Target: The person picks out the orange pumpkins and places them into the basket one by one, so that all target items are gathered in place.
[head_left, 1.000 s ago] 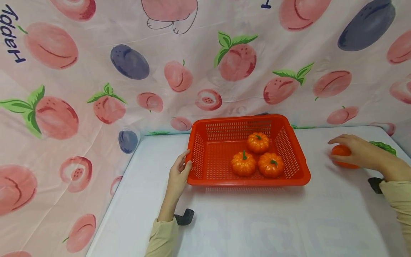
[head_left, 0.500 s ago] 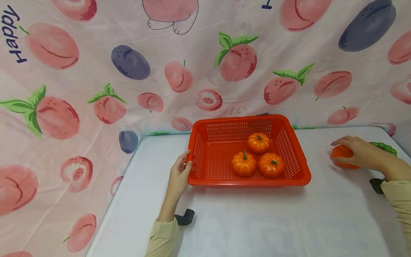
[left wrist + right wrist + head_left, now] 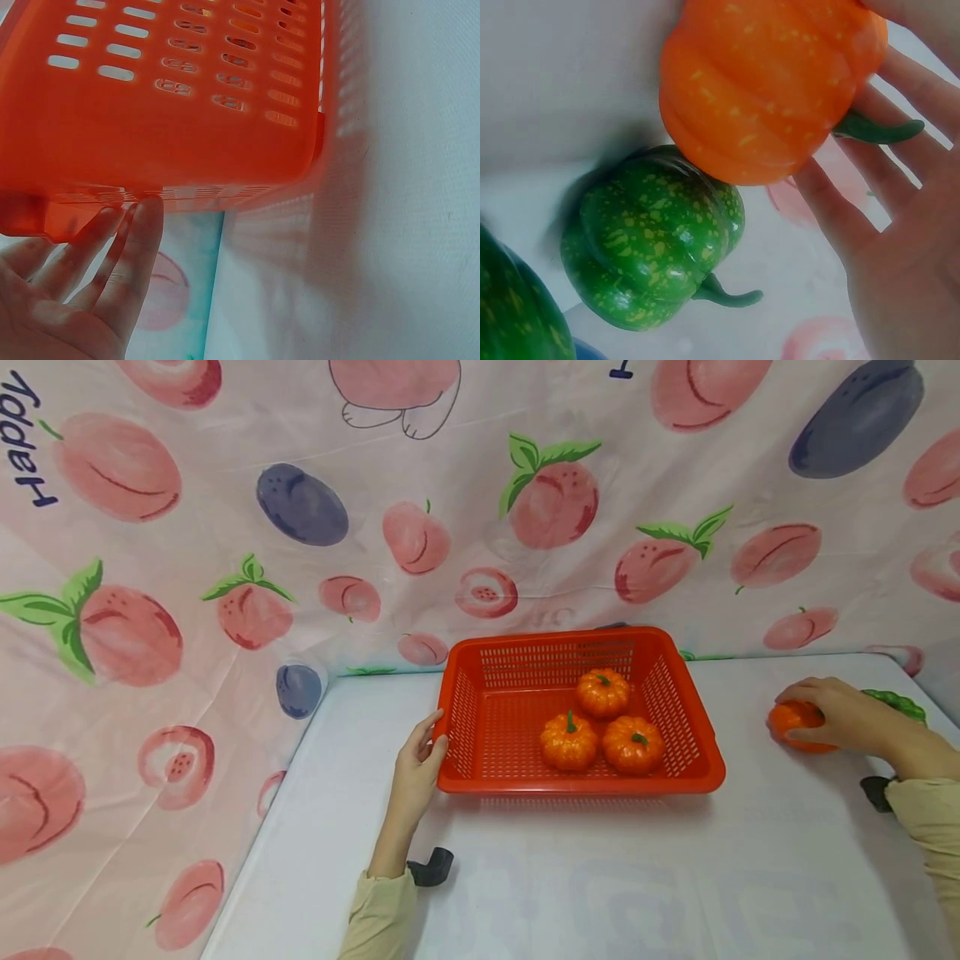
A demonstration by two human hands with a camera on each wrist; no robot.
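Observation:
At the right of the table, my right hand (image 3: 847,714) grips a small orange pumpkin (image 3: 791,720) from above. The right wrist view shows its fingers (image 3: 840,217) round the pumpkin's stem side, with part of the thumb side cut off by the frame. A green speckled pumpkin (image 3: 652,240) lies close by. My left hand (image 3: 416,768) rests against the left side of a red plastic basket (image 3: 577,787). Its fingers (image 3: 135,255) look nearly straight, with fingertips touching near the rim; the thumb is out of the left wrist view. Several orange pumpkins (image 3: 570,743) sit inside the basket.
A second dark green pumpkin (image 3: 514,300) shows at the edge of the right wrist view, with something blue beside it. Behind the white table (image 3: 600,877) hangs a fruit-print cloth (image 3: 547,577). Black mounts (image 3: 432,867) stick out at both wrists.
The right hand's fingers have drawn in round the orange pumpkin, which has shifted slightly left. The left hand and the basket stay where they were.

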